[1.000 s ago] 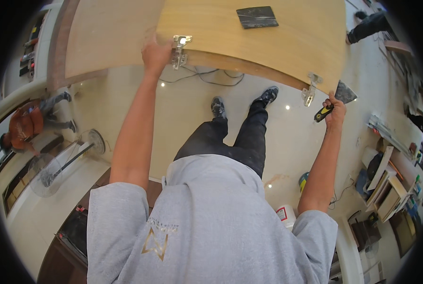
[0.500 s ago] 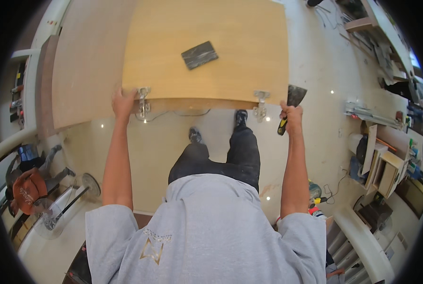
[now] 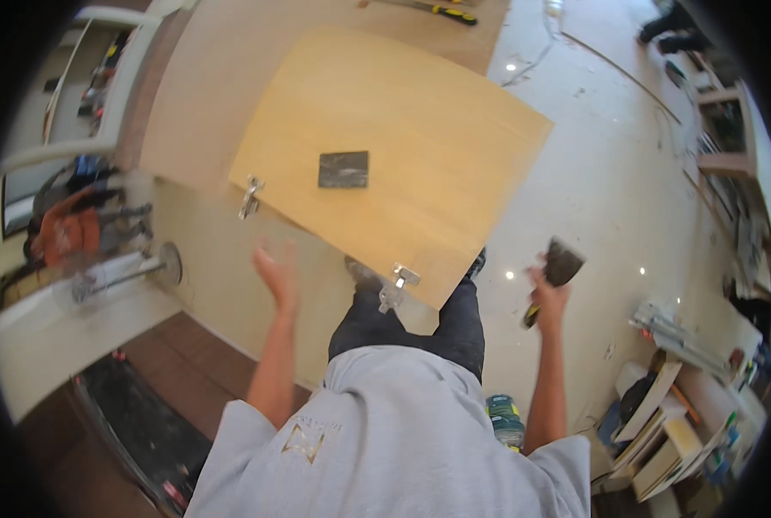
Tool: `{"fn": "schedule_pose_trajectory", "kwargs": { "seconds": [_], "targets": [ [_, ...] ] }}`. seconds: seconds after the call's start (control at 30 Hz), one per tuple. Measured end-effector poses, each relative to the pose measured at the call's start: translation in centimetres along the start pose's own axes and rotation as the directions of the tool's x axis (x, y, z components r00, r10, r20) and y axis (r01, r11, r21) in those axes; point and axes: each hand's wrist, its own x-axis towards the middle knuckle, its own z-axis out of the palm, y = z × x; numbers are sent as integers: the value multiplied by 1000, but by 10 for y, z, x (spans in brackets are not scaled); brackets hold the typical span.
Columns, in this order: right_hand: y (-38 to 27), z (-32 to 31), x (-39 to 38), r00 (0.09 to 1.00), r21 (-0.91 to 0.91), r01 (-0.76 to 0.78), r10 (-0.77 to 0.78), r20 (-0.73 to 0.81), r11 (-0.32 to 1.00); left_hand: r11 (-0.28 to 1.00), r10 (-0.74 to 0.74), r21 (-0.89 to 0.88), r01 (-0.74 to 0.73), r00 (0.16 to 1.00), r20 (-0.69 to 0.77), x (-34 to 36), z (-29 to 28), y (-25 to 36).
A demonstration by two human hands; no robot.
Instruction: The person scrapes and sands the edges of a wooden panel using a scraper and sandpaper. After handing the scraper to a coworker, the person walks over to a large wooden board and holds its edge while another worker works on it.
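Pale wood panel [image 3: 394, 155] loose ahead of both hands, tilted, hinged edge nearest.
Left hand [image 3: 275, 274] open and empty, just short of the panel's hinged edge, between the two hinges [image 3: 249, 197]; it is the nearer hand. Right hand [image 3: 548, 289], right of the panel's near corner, closed round a dark-bladed scraper [image 3: 562, 263].

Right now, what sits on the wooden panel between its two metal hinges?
In the head view, only bare panel edge runs between the hinges; the dark square piece lies further in.
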Motion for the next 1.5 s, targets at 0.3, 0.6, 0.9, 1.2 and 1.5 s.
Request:
{"fn": "schedule_pose_trajectory", "kwargs": {
  "seconds": [0.3,0.6,0.9,1.2,1.5],
  "targets": [
    [-179,49,241,916,-618,398,-335,222,678,509,-566,-265,819,550,614,-130,58,125],
    [-167,50,248,912,-643,382,-160,377,664,712,-440,-333,618,763,474,-138,75,90],
    [-46,-41,53,909,-529,55,177,378,847,823,-415,-105,559,716,562,-120,-20,32],
    [61,-24,-100,955,-347,-148,226,195,926,979,-124,201,36,888,442,-7,-10,37],
    [88,74,-121,973,-76,-194,201,115,978,999,-12,43,-25,729,684,120,28,95]
  ]
}}
